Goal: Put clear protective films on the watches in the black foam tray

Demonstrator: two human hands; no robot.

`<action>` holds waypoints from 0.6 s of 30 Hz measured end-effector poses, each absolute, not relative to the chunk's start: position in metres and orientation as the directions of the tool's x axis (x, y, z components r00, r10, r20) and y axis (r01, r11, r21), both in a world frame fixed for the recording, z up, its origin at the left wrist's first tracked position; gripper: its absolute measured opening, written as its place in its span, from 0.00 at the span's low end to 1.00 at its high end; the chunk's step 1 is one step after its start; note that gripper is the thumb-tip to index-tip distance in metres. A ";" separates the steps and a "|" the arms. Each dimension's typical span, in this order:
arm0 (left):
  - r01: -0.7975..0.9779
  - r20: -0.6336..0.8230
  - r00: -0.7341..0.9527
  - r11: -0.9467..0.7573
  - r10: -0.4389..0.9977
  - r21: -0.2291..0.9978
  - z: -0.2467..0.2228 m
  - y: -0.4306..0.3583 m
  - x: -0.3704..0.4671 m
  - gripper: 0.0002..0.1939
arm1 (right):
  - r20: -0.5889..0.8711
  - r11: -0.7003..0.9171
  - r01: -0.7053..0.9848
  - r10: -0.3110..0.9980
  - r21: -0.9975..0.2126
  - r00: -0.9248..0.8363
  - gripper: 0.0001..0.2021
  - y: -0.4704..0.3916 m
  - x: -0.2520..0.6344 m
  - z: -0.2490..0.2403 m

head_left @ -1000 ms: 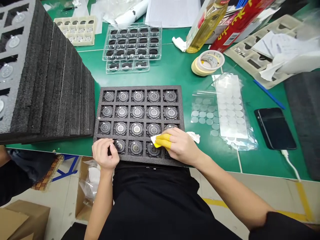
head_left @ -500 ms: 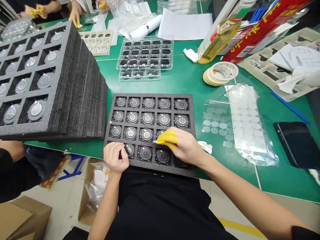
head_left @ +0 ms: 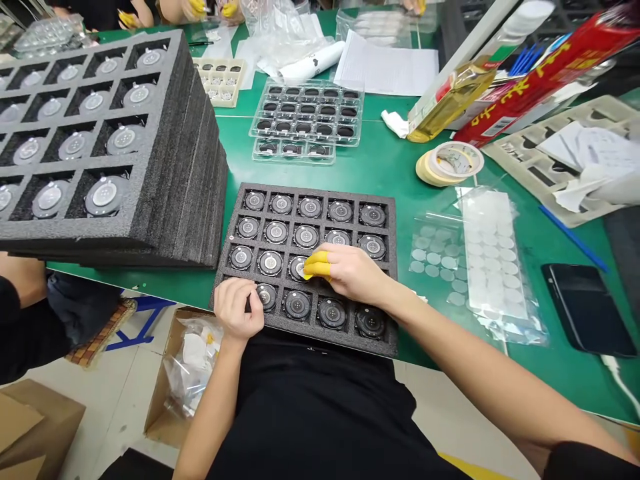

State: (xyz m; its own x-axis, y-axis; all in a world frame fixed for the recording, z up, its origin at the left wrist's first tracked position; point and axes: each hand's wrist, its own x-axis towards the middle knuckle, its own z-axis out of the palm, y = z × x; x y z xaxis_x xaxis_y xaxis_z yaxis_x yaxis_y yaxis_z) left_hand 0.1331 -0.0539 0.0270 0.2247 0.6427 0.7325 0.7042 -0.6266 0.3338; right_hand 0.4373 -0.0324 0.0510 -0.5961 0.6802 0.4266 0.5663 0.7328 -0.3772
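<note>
A dark foam tray (head_left: pixel 320 190) lies at the bench's front edge, its square pockets filled with round black watch back covers. My left hand (head_left: pixel 239 307) has its fingers curled over the tray's front left corner and hides the pocket there. Yellow finger cots cover the fingertips of my right hand (head_left: pixel 345 268). These fingers are pinched together on a small whitish piece, mostly hidden, pressed to a watch back cover (head_left: pixel 296 268) in the third row. Another watch back cover (head_left: pixel 270 263) sits just left of it.
Tall stacked foam trays (head_left: pixel 185 167) stand at left. Behind are clear plastic trays (head_left: pixel 305 113) with dark discs. To the right are tape rolls (head_left: pixel 450 163), sheets of round stickers (head_left: pixel 493 253), a phone (head_left: pixel 590 308) and an oil bottle (head_left: pixel 453 100). Co-workers' hands (head_left: pixel 215 10) show at the back.
My right hand has moved slightly left and lowered onto the third-row cover; the white tip seen before is now mostly hidden. My left hand stays on the tray corner. The camera view has shifted.
</note>
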 end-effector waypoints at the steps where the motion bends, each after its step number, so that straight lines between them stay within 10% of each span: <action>1: 0.700 0.735 0.226 -0.632 0.639 0.334 0.027 -0.054 0.133 0.07 | 0.420 0.738 0.565 0.675 -0.369 -0.607 0.20 -0.031 0.438 0.052; 18: 0.721 0.714 0.185 -0.587 0.675 0.369 0.021 -0.057 0.133 0.07 | 0.397 0.773 0.491 0.631 -0.403 -0.667 0.21 -0.027 0.447 0.057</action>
